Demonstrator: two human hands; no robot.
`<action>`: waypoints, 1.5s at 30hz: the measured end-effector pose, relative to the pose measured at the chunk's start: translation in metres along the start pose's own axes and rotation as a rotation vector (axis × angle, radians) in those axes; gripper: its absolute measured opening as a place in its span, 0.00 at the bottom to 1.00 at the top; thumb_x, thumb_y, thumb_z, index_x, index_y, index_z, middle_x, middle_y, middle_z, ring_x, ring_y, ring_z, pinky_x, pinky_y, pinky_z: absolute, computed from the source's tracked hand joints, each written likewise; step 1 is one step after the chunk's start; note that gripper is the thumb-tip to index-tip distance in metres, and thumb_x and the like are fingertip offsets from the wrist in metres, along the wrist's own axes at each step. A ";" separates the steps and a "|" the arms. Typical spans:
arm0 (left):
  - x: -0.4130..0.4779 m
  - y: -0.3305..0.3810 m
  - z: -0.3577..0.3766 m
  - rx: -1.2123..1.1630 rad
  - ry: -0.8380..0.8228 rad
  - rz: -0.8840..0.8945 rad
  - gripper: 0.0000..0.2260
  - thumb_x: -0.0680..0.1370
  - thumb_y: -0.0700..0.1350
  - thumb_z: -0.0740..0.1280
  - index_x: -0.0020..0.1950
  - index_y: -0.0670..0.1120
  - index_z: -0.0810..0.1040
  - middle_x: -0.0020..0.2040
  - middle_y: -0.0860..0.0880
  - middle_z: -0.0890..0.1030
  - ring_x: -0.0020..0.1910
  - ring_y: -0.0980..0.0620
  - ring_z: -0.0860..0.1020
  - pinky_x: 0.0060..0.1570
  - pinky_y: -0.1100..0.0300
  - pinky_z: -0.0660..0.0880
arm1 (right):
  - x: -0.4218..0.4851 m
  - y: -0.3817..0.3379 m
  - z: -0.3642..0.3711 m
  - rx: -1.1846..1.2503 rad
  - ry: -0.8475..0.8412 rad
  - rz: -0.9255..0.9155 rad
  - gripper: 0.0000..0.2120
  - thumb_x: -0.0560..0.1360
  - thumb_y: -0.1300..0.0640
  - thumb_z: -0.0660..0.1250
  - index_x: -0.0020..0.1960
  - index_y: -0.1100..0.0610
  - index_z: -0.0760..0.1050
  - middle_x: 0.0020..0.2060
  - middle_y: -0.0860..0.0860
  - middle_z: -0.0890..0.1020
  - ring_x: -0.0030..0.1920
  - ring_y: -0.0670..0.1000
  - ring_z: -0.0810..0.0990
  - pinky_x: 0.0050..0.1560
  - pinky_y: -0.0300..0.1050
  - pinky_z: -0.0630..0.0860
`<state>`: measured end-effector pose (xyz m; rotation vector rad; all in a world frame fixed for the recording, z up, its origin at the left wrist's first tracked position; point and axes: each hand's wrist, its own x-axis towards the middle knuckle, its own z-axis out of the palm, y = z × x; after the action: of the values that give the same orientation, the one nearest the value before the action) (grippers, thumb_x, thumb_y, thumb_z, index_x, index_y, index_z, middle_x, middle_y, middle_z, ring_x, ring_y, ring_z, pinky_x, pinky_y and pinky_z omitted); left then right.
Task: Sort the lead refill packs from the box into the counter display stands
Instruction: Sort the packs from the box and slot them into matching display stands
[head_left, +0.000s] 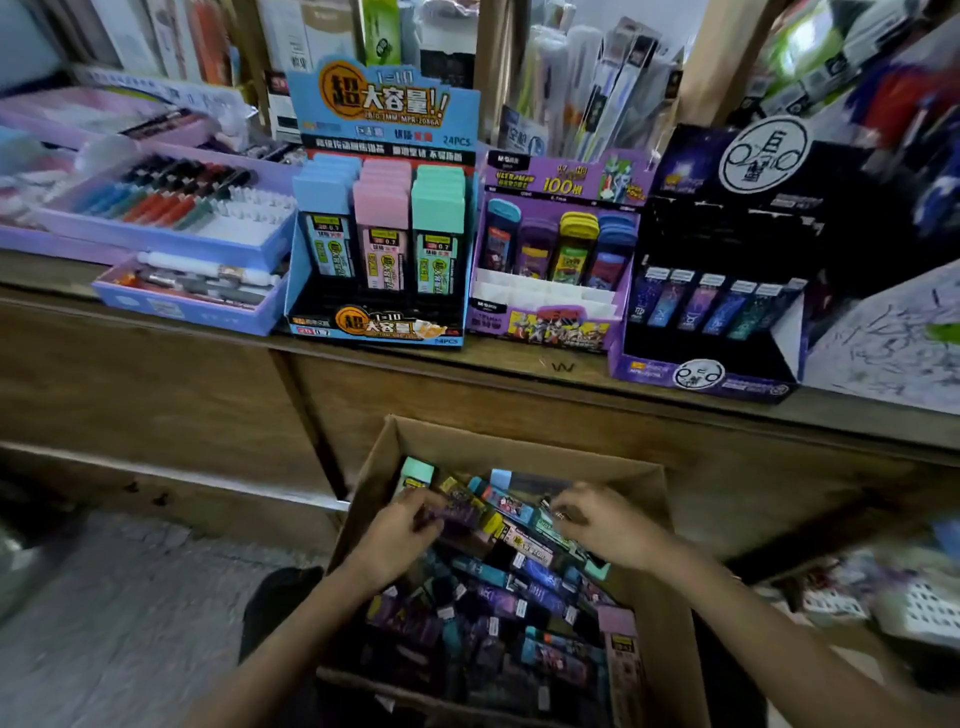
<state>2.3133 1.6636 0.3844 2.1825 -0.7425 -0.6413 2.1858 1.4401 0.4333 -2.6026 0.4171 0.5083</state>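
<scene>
A cardboard box (524, 449) on the floor holds several mixed lead refill packs (519, 582). Both my hands reach into its far end. My left hand (400, 535) grips a purple pack (460, 512). My right hand (597, 525) pinches at a small dark pack among the pile; whether it holds it is unclear. On the wooden counter (519, 364) stand three displays: a blue stand (382, 208) with blue, pink and green packs, a purple stand (553, 260) with rounded cases, and a black stand (722, 291) with starry packs.
Lilac pen trays (156, 218) sit on the counter at left, a scribbled white sheet (893, 332) at right. Shelves of stationery rise behind the stands. Grey floor lies left of the box, and white baskets (893, 608) sit low at right.
</scene>
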 end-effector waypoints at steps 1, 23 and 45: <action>0.000 -0.005 0.009 -0.035 -0.007 -0.035 0.09 0.78 0.37 0.65 0.58 0.41 0.76 0.56 0.41 0.78 0.56 0.46 0.76 0.55 0.59 0.69 | 0.002 0.011 0.016 0.032 -0.043 0.064 0.20 0.78 0.50 0.62 0.69 0.52 0.68 0.66 0.52 0.70 0.63 0.51 0.72 0.63 0.45 0.69; -0.003 -0.043 0.088 0.507 -0.382 0.239 0.31 0.76 0.55 0.65 0.76 0.49 0.57 0.77 0.51 0.55 0.75 0.51 0.54 0.70 0.61 0.54 | 0.003 0.043 0.147 0.104 0.131 0.215 0.37 0.72 0.41 0.67 0.74 0.54 0.56 0.73 0.54 0.58 0.71 0.55 0.57 0.70 0.47 0.58; 0.019 -0.074 0.055 0.394 -0.511 0.075 0.36 0.71 0.59 0.70 0.74 0.49 0.60 0.71 0.48 0.60 0.69 0.50 0.59 0.69 0.57 0.61 | 0.030 0.026 0.138 0.367 0.177 0.514 0.32 0.70 0.49 0.71 0.64 0.66 0.63 0.60 0.61 0.69 0.61 0.61 0.68 0.62 0.50 0.67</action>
<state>2.3152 1.6666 0.2900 2.3445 -1.3019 -1.1117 2.1645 1.4785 0.2967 -2.1789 1.1390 0.3214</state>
